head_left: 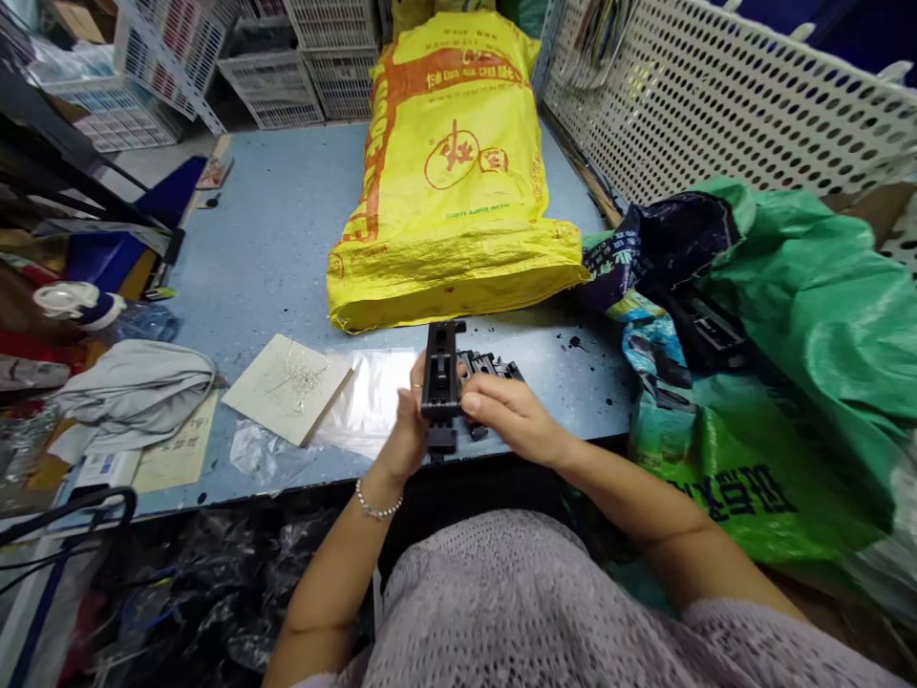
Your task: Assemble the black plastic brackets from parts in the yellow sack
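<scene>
A black plastic part (440, 373), long and narrow with a slotted middle, is held upright over the front edge of the blue table. My left hand (410, 425) is closed round its left side, with a ring and a beaded bracelet showing. My right hand (508, 411) pinches its lower right side between thumb and fingers. Several similar dark parts (494, 365) lie on the table just behind my right hand, partly hidden by it. Beyond them rests a large yellow woven sack (458, 182) with red print, its open end facing me.
On the blue table (250, 229), a pale square board (290, 387) holds tiny pieces, beside clear plastic film (369, 401). A grey cloth (136, 392) and a bottle (107, 311) are at left. Green bags (809, 354) crowd the right, below a white perforated panel (731, 96).
</scene>
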A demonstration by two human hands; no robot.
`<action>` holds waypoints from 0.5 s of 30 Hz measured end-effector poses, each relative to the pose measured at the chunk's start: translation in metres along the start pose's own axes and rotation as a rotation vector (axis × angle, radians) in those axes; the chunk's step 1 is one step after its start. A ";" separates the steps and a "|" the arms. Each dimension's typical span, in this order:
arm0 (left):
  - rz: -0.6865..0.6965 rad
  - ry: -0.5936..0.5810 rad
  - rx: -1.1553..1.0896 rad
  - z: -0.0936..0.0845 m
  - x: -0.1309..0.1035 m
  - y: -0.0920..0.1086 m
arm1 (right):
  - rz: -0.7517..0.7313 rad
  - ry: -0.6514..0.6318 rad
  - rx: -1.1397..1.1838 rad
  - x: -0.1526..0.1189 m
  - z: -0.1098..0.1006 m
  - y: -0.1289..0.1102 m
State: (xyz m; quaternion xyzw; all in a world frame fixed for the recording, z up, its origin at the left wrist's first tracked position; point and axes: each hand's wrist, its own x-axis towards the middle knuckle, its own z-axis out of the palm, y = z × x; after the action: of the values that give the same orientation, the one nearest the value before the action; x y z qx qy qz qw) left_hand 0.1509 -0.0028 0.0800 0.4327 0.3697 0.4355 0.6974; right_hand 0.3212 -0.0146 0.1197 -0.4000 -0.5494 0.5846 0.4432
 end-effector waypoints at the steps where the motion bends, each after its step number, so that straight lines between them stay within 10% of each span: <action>1: 0.004 -0.020 0.017 -0.002 0.007 0.007 | 0.069 -0.046 0.074 -0.001 0.010 0.013; 5: 0.381 -0.071 0.504 -0.007 0.015 0.030 | 0.447 -0.269 0.449 0.004 0.030 0.067; 8: 0.604 -0.358 0.771 -0.013 0.004 0.031 | 0.501 -0.436 0.350 0.003 0.019 0.080; 10: 0.529 -0.332 0.741 -0.025 -0.006 0.023 | 0.382 -0.350 0.038 -0.007 0.003 0.077; 15: 0.030 0.168 0.405 -0.052 -0.013 -0.029 | 0.068 0.044 -1.007 -0.038 -0.044 0.088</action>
State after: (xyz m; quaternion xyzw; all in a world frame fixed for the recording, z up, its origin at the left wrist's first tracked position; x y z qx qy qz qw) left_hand 0.1081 -0.0075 0.0368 0.5316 0.4998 0.3972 0.5567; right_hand 0.3672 -0.0385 0.0277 -0.5939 -0.7404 0.2527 0.1876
